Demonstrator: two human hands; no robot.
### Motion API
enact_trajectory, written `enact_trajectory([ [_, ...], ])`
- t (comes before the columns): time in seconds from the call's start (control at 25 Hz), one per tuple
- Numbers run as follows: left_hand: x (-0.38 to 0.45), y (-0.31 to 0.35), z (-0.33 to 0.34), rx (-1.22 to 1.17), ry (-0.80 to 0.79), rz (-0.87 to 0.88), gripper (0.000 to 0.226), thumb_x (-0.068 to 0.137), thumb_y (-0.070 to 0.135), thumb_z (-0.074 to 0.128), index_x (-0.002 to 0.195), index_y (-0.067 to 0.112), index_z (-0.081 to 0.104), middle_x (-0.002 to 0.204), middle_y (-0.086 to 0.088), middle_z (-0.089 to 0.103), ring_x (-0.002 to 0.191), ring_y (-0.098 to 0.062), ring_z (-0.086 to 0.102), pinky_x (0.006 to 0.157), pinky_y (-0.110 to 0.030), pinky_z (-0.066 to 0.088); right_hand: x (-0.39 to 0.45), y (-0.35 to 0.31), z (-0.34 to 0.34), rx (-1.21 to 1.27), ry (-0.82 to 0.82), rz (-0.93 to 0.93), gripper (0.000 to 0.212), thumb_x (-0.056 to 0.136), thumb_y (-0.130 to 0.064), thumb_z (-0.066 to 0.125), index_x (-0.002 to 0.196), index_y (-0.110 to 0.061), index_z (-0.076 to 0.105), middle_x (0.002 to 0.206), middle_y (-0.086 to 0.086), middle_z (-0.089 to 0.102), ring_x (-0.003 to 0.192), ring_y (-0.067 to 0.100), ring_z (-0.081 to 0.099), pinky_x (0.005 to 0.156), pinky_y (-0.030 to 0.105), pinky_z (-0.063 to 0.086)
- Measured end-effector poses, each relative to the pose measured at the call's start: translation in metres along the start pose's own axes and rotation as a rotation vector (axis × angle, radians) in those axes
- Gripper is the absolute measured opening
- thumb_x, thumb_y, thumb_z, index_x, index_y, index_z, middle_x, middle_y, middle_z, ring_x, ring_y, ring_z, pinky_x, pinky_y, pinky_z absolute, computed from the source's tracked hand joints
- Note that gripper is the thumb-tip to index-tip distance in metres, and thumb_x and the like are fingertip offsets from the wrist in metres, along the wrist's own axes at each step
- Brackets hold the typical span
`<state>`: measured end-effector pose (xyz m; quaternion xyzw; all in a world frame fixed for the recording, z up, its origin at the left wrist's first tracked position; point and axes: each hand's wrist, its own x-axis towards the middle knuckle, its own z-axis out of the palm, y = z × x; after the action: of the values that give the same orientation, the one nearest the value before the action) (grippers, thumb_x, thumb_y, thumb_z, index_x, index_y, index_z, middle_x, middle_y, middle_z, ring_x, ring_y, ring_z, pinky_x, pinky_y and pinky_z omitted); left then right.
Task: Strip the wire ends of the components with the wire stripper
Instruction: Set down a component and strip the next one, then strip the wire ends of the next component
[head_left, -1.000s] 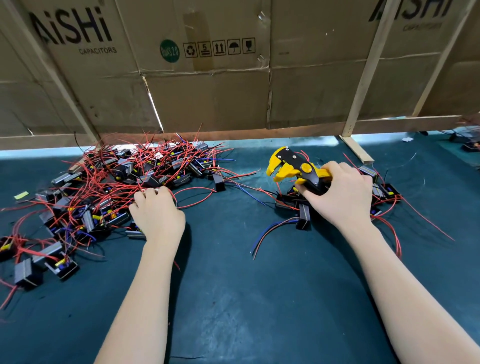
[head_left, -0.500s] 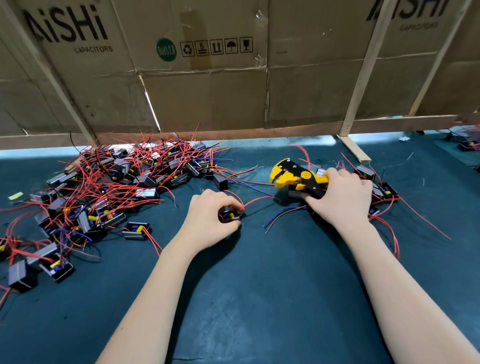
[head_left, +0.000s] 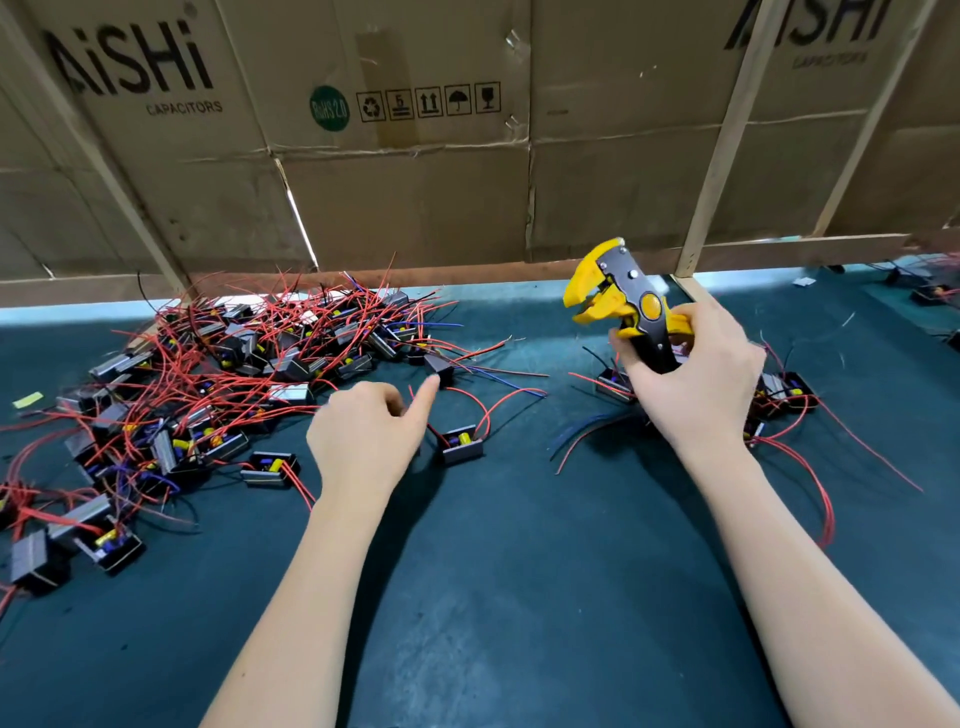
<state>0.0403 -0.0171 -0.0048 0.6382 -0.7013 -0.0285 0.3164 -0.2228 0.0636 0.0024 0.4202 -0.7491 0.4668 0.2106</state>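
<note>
The yellow wire stripper is gripped upright in the right hand; the left hand is held loosely curled, holding nothing, beside a lone component on the bench.

Probably a small electronics assembly workshop: capacitor-brand cardboard cartons, heaped wired components, green work mat.

My wire stripper is yellow and black; the wires are red and blue, the bench dark teal.

Right hand grips wire stripper; left hand hovers beside component.
</note>
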Motion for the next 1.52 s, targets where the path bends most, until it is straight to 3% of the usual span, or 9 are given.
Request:
enact_trajectory([
  [0.08, -0.001, 0.000, 0.006, -0.071, -0.142, -0.027, 0.046, 0.085, 0.057, 0.063, 0.061, 0.018, 0.066, 0.063, -0.001, 0.065, 0.077, -0.030, 0.064, 0.063, -0.029, 0.042, -0.002, -0.004, -0.001, 0.017, -0.016, -0.045, 0.051, 0.073, -0.060, 0.065, 0.094, -0.013, 0.059, 0.091, 0.003, 0.062, 0.091, 0.029, 0.057, 0.082, 0.042, 0.038],
  [0.28, -0.006, 0.010, 0.011, -0.789, -0.389, -0.027, 0.019, 0.091, 0.032, 0.067, 0.081, 0.022, 0.080, 0.064, 0.006, 0.072, 0.061, -0.001, 0.063, 0.066, -0.016, 0.049, -0.011, -0.005, 0.003, -0.171, -0.098, -0.146, 0.056, 0.072, -0.061, 0.067, 0.096, -0.011, 0.061, 0.090, 0.007, 0.061, 0.089, 0.033, 0.056, 0.081, 0.041, 0.033],
  [0.44, -0.011, 0.016, 0.012, -0.805, -0.647, 0.041, 0.011, 0.093, 0.020, 0.066, 0.096, 0.020, 0.076, 0.066, 0.012, 0.067, 0.061, 0.001, 0.057, 0.061, -0.010, 0.045, -0.017, -0.007, 0.009, -0.266, -0.158, -0.186, 0.054, 0.073, -0.059, 0.068, 0.098, -0.012, 0.061, 0.091, 0.007, 0.062, 0.087, 0.033, 0.055, 0.082, 0.041, 0.032],
  [0.64, 0.002, 0.007, 0.001, -1.015, -0.910, -0.076, 0.041, 0.072, 0.002, 0.056, 0.112, 0.011, 0.055, 0.090, -0.005, 0.072, 0.086, -0.016, 0.062, 0.082, -0.028, 0.045, -0.017, -0.005, 0.010, -0.260, -0.179, -0.167, 0.055, 0.072, -0.061, 0.067, 0.098, -0.013, 0.062, 0.092, 0.006, 0.063, 0.090, 0.032, 0.056, 0.082, 0.040, 0.031],
  [0.76, 0.005, -0.001, -0.002, -0.986, -0.879, -0.059, 0.034, 0.083, -0.015, 0.057, 0.105, 0.012, 0.059, 0.098, -0.009, 0.071, 0.089, -0.017, 0.065, 0.078, -0.026, 0.049, -0.016, -0.003, 0.010, -0.264, -0.183, -0.158, 0.056, 0.072, -0.062, 0.067, 0.099, -0.013, 0.062, 0.092, 0.006, 0.063, 0.089, 0.033, 0.056, 0.081, 0.040, 0.032],
  [0.92, 0.012, -0.018, -0.003, -0.921, -0.853, -0.097, 0.019, 0.082, -0.002, 0.071, 0.100, 0.006, 0.068, 0.084, -0.006, 0.071, 0.071, -0.010, 0.066, 0.059, -0.019, 0.051, -0.016, -0.001, 0.010, -0.256, -0.187, -0.142, 0.057, 0.072, -0.062, 0.066, 0.099, -0.013, 0.062, 0.092, 0.007, 0.063, 0.091, 0.033, 0.056, 0.082, 0.041, 0.032],
  [1.08, 0.016, -0.025, -0.003, -0.991, -0.817, -0.187, 0.008, 0.081, 0.003, 0.073, 0.089, 0.004, 0.073, 0.082, -0.009, 0.074, 0.069, -0.013, 0.070, 0.061, -0.019, 0.055, -0.014, 0.000, 0.011, -0.250, -0.186, -0.137, 0.055, 0.071, -0.061, 0.068, 0.099, -0.013, 0.063, 0.092, 0.007, 0.064, 0.091, 0.033, 0.057, 0.081, 0.040, 0.032],
  [1.36, 0.006, -0.005, -0.006, -1.193, -0.895, 0.097, 0.011, 0.088, 0.020, 0.061, 0.085, 0.013, 0.069, 0.077, -0.006, 0.068, 0.071, -0.012, 0.063, 0.069, -0.019, 0.049, -0.015, -0.001, 0.011, -0.285, -0.213, -0.150, 0.056, 0.072, -0.063, 0.067, 0.098, -0.013, 0.061, 0.093, 0.007, 0.063, 0.092, 0.033, 0.056, 0.081, 0.040, 0.031],
  [1.52, -0.003, 0.003, -0.001, -1.040, -0.884, 0.262, 0.014, 0.097, 0.009, 0.055, 0.089, 0.006, 0.066, 0.076, -0.009, 0.065, 0.069, -0.013, 0.061, 0.074, -0.019, 0.049, -0.020, -0.003, 0.014, -0.282, -0.234, -0.183, 0.059, 0.072, -0.067, 0.065, 0.096, -0.013, 0.062, 0.091, 0.006, 0.063, 0.092, 0.032, 0.056, 0.081, 0.040, 0.031],
])
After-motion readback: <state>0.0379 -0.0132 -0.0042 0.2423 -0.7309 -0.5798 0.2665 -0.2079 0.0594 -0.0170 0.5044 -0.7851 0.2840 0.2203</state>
